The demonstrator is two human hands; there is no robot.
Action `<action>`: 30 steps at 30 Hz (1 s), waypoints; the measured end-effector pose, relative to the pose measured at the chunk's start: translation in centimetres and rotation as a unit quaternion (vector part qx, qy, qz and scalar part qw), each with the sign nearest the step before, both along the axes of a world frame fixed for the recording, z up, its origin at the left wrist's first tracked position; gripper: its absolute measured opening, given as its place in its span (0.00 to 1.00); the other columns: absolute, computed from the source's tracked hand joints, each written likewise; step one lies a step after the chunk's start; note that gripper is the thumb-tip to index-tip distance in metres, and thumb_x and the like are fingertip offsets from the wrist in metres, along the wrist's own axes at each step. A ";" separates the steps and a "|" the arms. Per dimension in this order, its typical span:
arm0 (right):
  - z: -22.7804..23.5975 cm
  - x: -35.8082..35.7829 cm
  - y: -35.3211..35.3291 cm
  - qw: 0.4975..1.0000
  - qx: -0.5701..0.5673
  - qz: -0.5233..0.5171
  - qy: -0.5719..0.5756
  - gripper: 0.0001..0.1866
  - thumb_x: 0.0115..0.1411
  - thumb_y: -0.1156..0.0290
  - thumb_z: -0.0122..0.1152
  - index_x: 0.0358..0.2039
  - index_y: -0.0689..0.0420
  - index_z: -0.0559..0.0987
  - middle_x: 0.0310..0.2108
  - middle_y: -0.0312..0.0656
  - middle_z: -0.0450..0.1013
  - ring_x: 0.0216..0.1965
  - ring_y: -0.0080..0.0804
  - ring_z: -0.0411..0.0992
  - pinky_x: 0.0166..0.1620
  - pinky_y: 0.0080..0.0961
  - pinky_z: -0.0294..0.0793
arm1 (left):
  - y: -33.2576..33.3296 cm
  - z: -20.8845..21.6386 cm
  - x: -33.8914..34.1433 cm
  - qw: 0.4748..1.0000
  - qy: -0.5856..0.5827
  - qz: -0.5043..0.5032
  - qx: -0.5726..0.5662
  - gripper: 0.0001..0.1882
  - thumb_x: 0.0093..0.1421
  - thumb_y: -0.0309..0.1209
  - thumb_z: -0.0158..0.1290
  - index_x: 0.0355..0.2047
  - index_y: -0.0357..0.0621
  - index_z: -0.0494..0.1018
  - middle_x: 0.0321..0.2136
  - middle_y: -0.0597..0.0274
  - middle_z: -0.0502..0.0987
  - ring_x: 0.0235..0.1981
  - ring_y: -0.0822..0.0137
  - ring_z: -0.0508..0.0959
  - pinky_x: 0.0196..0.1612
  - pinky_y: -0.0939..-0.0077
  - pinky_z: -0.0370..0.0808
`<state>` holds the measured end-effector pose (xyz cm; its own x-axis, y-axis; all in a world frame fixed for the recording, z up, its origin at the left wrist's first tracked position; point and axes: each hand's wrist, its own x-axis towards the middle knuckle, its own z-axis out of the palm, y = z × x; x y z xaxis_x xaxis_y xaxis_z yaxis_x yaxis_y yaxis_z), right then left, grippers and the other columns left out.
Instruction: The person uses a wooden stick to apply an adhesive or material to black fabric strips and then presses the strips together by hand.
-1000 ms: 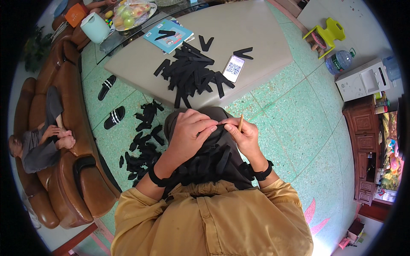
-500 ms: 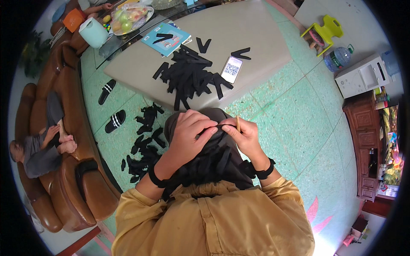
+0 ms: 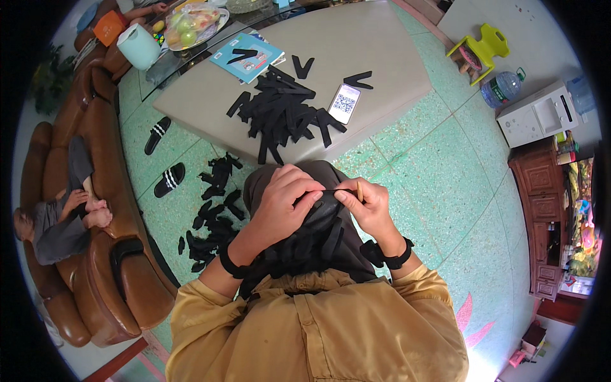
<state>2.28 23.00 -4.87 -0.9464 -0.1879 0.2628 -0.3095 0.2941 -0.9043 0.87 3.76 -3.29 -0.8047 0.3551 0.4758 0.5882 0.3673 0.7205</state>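
Over my lap, my left hand [image 3: 286,196] pinches one end of a narrow black fabric strip [image 3: 329,191]. The strip's other end is pinched by my right hand [image 3: 368,205], so it spans the short gap between my fingertips. A thin tan stick [image 3: 360,190] also sits in my right hand, poking up past the fingers. More black fabric pieces [image 3: 286,245] lie on my lap below the hands, partly in shadow. On the beige bench in front is a heap of black V-shaped fabric strips [image 3: 280,108], with a few lying apart from it.
A lit phone [image 3: 344,103] and blue booklets [image 3: 245,58] lie on the beige bench [image 3: 375,44]. Black pieces [image 3: 216,232] are scattered on the floor at left, near striped slippers [image 3: 170,181]. A person sits on the brown sofa [image 3: 105,267]; a water dispenser [image 3: 538,114] stands right.
My right hand has moved slightly to the right, away from the left. More of the black strip shows between my fingertips, and the tan stick has tilted a little.
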 end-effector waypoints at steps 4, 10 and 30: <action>0.5 -0.2 0.0 0.998 -0.021 0.017 -0.053 0.07 0.52 0.73 0.62 0.30 0.63 0.77 0.21 0.41 0.72 0.22 0.23 0.69 0.27 0.18 0.67 | 0.5 0.3 -0.2 0.999 0.034 0.012 -0.009 0.06 0.46 0.21 0.58 0.28 0.38 0.75 0.26 0.61 0.73 0.30 0.61 0.71 0.36 0.73 0.67; -0.7 -0.4 1.0 0.996 -0.080 0.016 -0.020 0.07 0.52 0.73 0.62 0.30 0.63 0.77 0.21 0.40 0.73 0.22 0.23 0.70 0.28 0.18 0.67 | -0.4 1.0 -0.3 1.000 0.010 -0.013 -0.019 0.08 0.46 0.22 0.60 0.29 0.39 0.75 0.26 0.61 0.74 0.31 0.62 0.71 0.38 0.72 0.67; 0.6 -0.9 1.9 0.993 0.008 0.102 -0.053 0.07 0.50 0.73 0.64 0.28 0.61 0.78 0.16 0.40 0.68 0.16 0.25 0.65 0.21 0.20 0.63 | -0.6 2.3 -1.2 0.948 -0.301 -0.094 0.045 0.10 0.51 0.18 0.55 0.34 0.36 0.70 0.30 0.66 0.74 0.30 0.76 0.73 0.30 0.83 0.69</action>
